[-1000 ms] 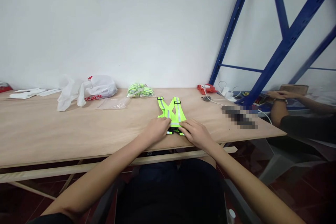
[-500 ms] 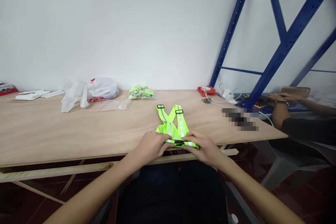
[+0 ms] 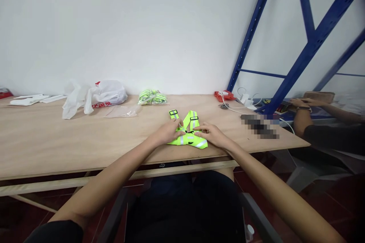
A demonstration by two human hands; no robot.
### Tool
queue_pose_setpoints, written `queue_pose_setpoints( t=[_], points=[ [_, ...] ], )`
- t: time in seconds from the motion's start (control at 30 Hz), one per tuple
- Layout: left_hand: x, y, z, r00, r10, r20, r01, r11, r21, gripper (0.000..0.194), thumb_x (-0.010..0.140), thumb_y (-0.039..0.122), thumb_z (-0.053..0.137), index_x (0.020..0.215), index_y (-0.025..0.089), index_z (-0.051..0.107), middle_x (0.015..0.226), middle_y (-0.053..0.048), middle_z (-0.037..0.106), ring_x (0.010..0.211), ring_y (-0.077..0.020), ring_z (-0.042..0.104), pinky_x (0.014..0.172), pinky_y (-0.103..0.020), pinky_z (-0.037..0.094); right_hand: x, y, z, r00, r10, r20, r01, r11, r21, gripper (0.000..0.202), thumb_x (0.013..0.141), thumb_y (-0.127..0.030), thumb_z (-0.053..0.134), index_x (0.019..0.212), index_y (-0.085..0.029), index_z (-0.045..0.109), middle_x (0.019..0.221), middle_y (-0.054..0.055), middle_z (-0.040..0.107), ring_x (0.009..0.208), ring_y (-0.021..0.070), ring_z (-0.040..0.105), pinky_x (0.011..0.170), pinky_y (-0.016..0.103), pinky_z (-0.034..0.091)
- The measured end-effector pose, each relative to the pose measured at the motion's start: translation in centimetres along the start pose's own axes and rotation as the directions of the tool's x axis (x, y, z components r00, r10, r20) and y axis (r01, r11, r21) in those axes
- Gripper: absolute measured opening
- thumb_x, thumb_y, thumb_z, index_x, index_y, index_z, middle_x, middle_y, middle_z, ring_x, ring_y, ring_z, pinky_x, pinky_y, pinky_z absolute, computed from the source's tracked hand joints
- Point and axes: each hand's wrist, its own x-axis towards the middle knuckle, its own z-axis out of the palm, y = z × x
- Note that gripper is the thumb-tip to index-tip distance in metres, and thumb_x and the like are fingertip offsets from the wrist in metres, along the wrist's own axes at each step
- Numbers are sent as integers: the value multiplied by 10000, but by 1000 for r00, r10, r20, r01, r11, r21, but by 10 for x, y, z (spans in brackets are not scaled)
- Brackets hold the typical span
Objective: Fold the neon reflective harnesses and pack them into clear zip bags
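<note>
Neon-yellow, silver-striped webbing harness (image 3: 184, 140) between and partly beneath left hand (image 3: 168, 132) and right hand (image 3: 213, 135), with fingers half-curled; cannot tell whether pinched or merely pressed. Might spring loose below the fingertips, from uneven pressure on folded straps.

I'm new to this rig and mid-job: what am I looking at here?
There's no robot: these are a person's bare hands, seen by one head-worn camera looking forward and down. The left hand and right hand both touch a yellow-green reflective harness; how firmly they grip is unclear. On the wooden tabletop, farther back, are bagged bundles of reflective straps, a flat clear bag and a white plastic bag. Another person's hands show at far right.
</note>
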Motion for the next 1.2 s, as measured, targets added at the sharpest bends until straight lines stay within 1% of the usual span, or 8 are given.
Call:
queue_pose_setpoints(
  t=[0.1,0.2,0.4,0.5,0.67,0.93,1.07,1.2],
  points=[
    [-5,10,3,998,61,-29,-57,993,104,168,963,268,532,1044,170,641,1073,-87,657,979,-225,625,823,-305,478,-9,-5,10,980,-125,-156,64,935,-349,260,961,-354,549,1000,-190,746,958,91,714,876,230,665,766,342,527],
    [-15,22,5,992,129,3,-126,963,237,235,1002,219,440,967,163,665,1000,-99,672,937,-232,634,821,-325,482,-26,-14,22,945,-292,-145,169,818,-550,329,1026,-284,425,936,-194,728,909,102,729,868,227,666,781,338,518],
    [-59,40,19,984,172,-40,-155,952,263,499,951,580,529,1165,132,587,1116,-151,657,1037,-309,634,889,-408,512,-64,-26,40,910,-399,-111,236,719,-653,431,1016,-441,465,1293,-146,612,1190,170,716,1072,300,679,878,415,557],
    [-84,47,30,980,173,-96,-149,965,215,504,898,466,671,1267,172,496,1278,-148,611,1165,-311,595,946,-413,508,-85,-32,47,883,-461,-94,280,675,-682,497,998,-400,511,1397,-104,522,1256,203,684,1136,330,656,917,456,554],
    [-107,47,37,981,111,-158,-93,989,117,230,955,225,561,1181,216,521,1240,-95,665,1106,-262,648,870,-348,529,-102,-43,44,850,-525,-47,373,662,-650,459,958,-160,462,1414,-155,516,1180,159,727,1037,299,696,879,445,569],
    [-51,30,-11,993,105,-49,-105,994,7,260,1001,381,484,1083,191,639,905,-50,730,794,-212,673,706,-285,471,-52,-41,8,976,-181,-124,154,968,-201,311,961,-329,512,1243,-222,589,1093,96,747,904,259,725,759,361,588],
    [-6,13,-22,983,142,119,-131,987,-92,381,1007,420,439,836,152,648,723,-14,638,663,-158,588,611,-246,421,-17,-23,0,998,-14,-57,12,1000,-26,319,955,-404,521,1161,-193,643,1006,75,756,839,256,717,728,365,584],
    [13,-2,-14,981,149,123,-141,988,-68,312,977,415,524,870,149,650,813,-23,653,764,-169,605,692,-250,448,-5,-4,5,998,-20,-57,11,989,-146,286,950,-405,537,1063,-190,688,1055,98,738,934,274,704,800,407,583]
  ],
)
